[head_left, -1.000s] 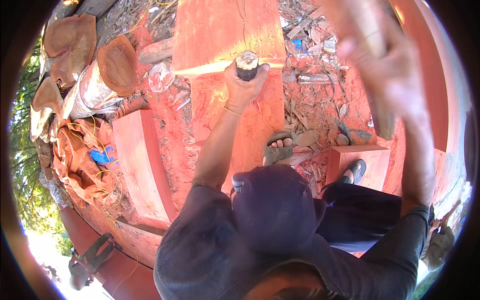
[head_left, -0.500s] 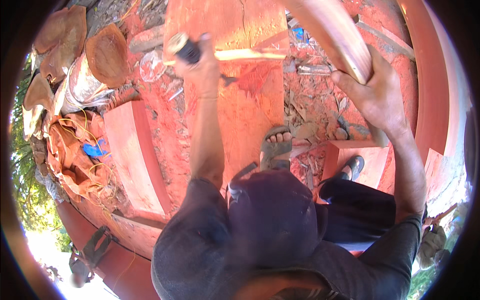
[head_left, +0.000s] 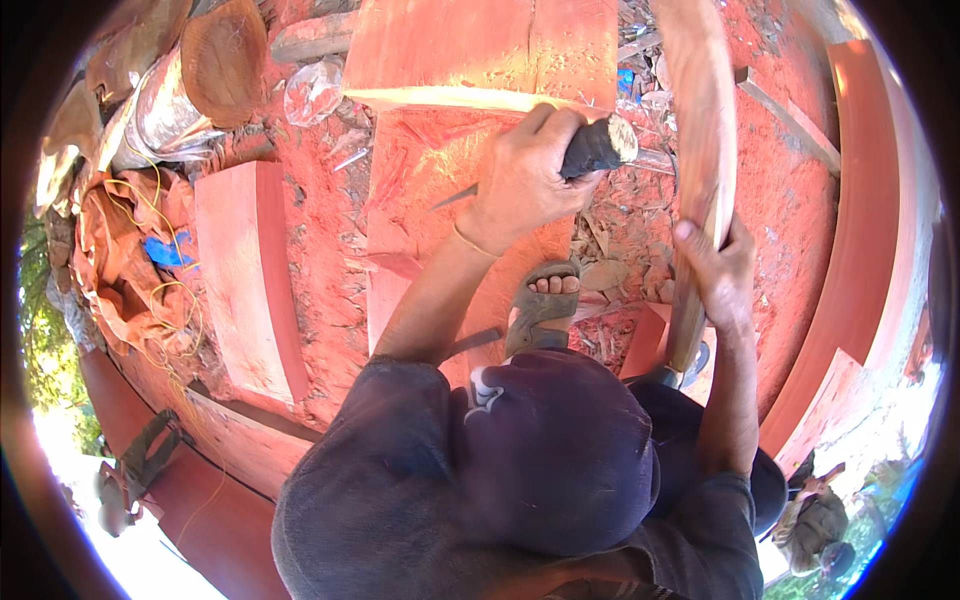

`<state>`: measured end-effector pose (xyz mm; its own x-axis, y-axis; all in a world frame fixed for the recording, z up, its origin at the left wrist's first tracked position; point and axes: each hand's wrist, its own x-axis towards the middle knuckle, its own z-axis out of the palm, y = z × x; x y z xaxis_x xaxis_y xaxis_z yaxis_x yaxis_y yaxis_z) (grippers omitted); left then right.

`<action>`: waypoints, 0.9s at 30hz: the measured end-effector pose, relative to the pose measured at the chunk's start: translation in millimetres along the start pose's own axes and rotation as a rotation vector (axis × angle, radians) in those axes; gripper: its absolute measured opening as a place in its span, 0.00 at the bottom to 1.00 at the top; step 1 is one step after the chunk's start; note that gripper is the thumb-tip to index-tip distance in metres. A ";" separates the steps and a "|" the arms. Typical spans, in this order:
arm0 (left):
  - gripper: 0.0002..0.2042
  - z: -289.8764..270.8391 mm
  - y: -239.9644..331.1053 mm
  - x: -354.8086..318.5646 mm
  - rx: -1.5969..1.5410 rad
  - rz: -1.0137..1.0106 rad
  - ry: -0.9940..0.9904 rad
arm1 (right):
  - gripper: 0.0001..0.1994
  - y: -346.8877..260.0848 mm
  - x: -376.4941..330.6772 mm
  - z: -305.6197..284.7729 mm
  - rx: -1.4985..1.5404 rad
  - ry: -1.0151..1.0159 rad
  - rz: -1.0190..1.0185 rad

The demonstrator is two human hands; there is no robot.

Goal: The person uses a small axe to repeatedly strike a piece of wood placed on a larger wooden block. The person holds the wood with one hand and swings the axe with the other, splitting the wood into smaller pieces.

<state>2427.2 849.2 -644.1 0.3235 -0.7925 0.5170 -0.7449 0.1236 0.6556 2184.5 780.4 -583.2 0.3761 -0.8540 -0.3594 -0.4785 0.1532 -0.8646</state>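
My left hand (head_left: pixel 525 180) is closed around the black-wrapped handle (head_left: pixel 590 150) of a hand tool. The handle's pale end points right, and a narrow dark metal tip (head_left: pixel 457 197) sticks out on the hand's other side; the exact kind of tool cannot be made out. My right hand (head_left: pixel 720 265) grips a long, slightly curved piece of wood (head_left: pixel 705 120), thumb on its near face. This piece runs from the top edge down past my hand toward my leg. Beneath my left hand lies a reddish sawn timber (head_left: pixel 420 150) with a rough, chipped surface.
A sandalled foot (head_left: pixel 545 290) rests by the timber. Left of it lie a squared block (head_left: pixel 240 280), cut logs (head_left: pixel 222 65) and an orange tarp (head_left: pixel 130 260). A long curved plank (head_left: pixel 850 220) bounds the right. Other people (head_left: pixel 140 465) appear near both lower rims.
My left hand has swung right and turned, so the handle's pale end now points right. My right hand has come down and inward, and the curved wood now stands more upright.
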 end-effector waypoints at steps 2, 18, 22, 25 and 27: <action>0.20 10.4 -7.8 -15.2 0.096 -0.001 -0.156 | 0.24 11.5 -5.7 -4.8 -0.072 0.000 -0.023; 0.11 119.8 92.1 1.7 -0.788 0.152 -0.083 | 0.29 -4.9 -33.1 -113.4 0.130 0.553 -0.107; 0.17 106.4 107.5 10.1 -0.582 0.175 -0.222 | 0.27 -12.8 -40.3 -127.7 0.273 0.555 -0.213; 0.28 99.2 86.1 12.5 -0.439 0.196 -0.487 | 0.27 -6.0 -44.3 -121.7 0.314 0.551 -0.192; 0.32 100.9 67.9 14.5 -0.358 0.171 -0.680 | 0.27 4.1 -44.7 -111.9 0.246 0.585 -0.120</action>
<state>2322.4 785.8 -647.6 -0.2928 -0.9222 0.2527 -0.4812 0.3705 0.7944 2076.9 763.6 -531.4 -0.1126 -0.9915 -0.0647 -0.2382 0.0902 -0.9670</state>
